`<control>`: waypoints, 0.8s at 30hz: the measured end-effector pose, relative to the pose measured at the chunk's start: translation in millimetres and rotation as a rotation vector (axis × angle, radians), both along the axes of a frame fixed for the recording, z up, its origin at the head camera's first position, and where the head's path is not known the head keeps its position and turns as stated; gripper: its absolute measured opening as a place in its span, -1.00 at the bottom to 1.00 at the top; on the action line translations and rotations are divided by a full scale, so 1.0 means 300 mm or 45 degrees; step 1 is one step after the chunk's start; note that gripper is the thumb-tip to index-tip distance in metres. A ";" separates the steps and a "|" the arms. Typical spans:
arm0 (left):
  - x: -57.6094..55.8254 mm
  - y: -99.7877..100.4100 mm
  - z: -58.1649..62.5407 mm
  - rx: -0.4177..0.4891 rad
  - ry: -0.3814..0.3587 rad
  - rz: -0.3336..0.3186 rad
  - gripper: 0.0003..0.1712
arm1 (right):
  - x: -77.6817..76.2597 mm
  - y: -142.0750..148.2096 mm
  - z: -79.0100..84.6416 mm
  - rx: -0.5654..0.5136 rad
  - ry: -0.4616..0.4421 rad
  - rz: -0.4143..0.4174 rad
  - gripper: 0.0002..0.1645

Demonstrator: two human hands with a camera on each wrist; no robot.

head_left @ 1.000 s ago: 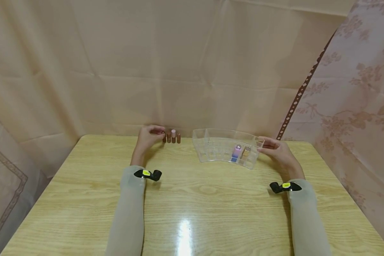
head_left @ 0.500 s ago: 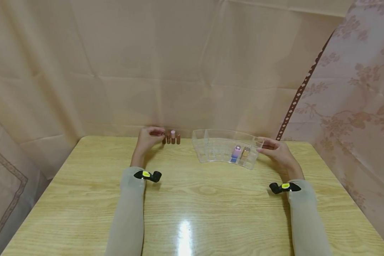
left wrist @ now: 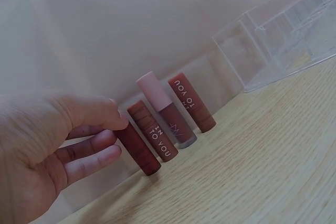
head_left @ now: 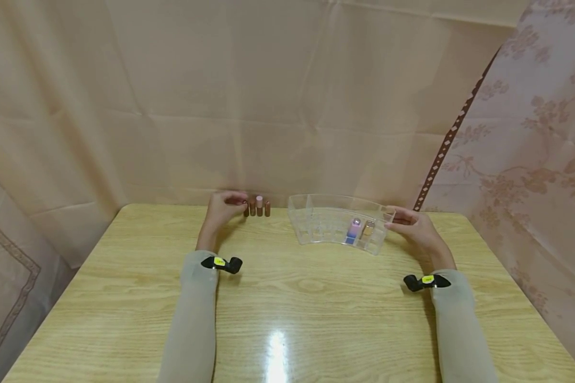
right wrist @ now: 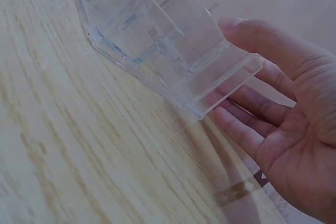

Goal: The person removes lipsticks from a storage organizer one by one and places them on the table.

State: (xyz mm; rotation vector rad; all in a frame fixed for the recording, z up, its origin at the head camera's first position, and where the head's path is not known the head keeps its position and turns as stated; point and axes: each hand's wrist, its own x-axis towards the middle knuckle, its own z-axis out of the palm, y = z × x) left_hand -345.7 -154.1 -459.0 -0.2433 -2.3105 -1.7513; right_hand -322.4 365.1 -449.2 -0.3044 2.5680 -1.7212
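At the table's back edge, my left hand [head_left: 220,209] pinches the top of a dark red lip gloss tube [left wrist: 139,153], which stands upright at the left end of a short row. Beside it stand a brown tube [left wrist: 153,132], a lip gloss with a pink cap [left wrist: 155,88] and another brown tube [left wrist: 193,103]. My right hand [head_left: 419,231] grips the right end of a clear curved organizer [head_left: 311,234], thumb on one side and fingers on the other. A pink-and-blue bottle [head_left: 353,232] and an amber bottle [head_left: 368,230] sit in compartments towards its right end.
The wood-grain table [head_left: 306,298] ends just behind the tubes and organizer, where a beige curtain [head_left: 268,106] hangs. A floral curtain [head_left: 532,186] hangs on the right. A black wrist camera [head_left: 222,264] is on the left sleeve, another [head_left: 426,282] on the right.
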 end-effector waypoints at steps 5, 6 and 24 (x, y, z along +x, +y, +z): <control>-0.001 -0.002 -0.006 -0.006 -0.009 0.003 -0.73 | -0.009 0.000 -0.014 -0.074 -0.022 0.013 -0.31; -0.002 -0.002 -0.006 -0.001 -0.011 0.002 -0.73 | -0.010 0.001 -0.016 -0.069 -0.020 0.015 -0.30; 0.034 0.015 0.050 0.038 -0.039 -0.045 -0.69 | -0.001 0.007 -0.002 0.036 0.025 0.002 -0.30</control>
